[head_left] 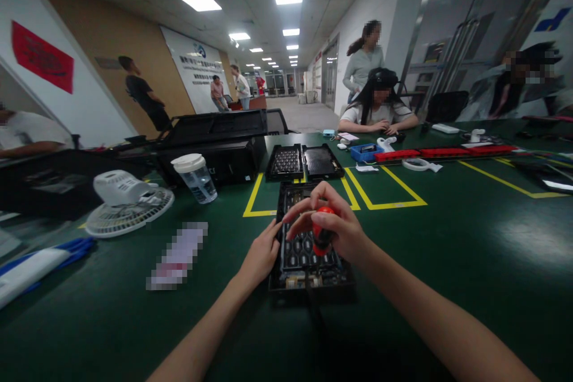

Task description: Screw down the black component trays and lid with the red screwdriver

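Note:
A black tray-like case with rows of dark cells and some parts at its near end lies on the green table. My left hand rests against the case's left edge, its fingers close together on the rim. Above the case, my right hand holds a red and black screwdriver-like handle between thumb and fingers. The lower end of that tool is hard to make out. Just beyond stand two more black pieces, one with a cell grid and one with a flat panel.
On the left are a clear cup, a white fan, a blurred flat item and black cases. A blue bin and red strips lie beyond on the right. A person sits across the table.

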`<move>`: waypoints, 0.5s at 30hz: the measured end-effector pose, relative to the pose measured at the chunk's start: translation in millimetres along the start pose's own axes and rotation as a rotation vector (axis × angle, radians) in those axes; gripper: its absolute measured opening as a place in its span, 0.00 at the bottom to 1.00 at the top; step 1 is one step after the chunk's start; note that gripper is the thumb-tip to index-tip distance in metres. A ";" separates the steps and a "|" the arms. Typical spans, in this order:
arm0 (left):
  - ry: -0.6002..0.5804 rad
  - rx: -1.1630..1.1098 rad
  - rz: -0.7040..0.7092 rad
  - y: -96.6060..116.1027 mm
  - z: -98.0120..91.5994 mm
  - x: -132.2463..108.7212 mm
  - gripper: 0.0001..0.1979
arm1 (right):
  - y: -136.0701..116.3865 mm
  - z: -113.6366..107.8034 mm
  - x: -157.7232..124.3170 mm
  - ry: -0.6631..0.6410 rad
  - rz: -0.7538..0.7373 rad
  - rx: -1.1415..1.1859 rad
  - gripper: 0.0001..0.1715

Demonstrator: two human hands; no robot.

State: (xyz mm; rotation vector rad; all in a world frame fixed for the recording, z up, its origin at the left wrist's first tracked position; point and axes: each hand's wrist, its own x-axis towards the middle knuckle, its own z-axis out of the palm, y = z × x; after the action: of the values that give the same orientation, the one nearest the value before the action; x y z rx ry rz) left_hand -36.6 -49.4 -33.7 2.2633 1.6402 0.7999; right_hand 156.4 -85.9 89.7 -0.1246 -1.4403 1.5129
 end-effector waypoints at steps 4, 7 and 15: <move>-0.016 0.004 0.023 0.4 -1.3 0.1 0.23 | -0.2 -5.5 -0.5 -0.062 0.066 -0.058 0.07; -0.014 0.024 0.011 1.1 -1.4 0.3 0.23 | 2.4 -8.9 -0.2 -0.066 0.051 -0.016 0.10; -0.015 0.042 0.004 -0.5 0.9 0.3 0.23 | 2.8 -16.9 6.5 -0.085 0.102 0.116 0.16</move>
State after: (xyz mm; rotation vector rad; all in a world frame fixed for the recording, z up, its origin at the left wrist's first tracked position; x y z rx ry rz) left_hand -36.5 -48.8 -34.6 2.2955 1.6616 0.7540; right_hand 162.8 -69.1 86.2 -0.0646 -1.4274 1.6986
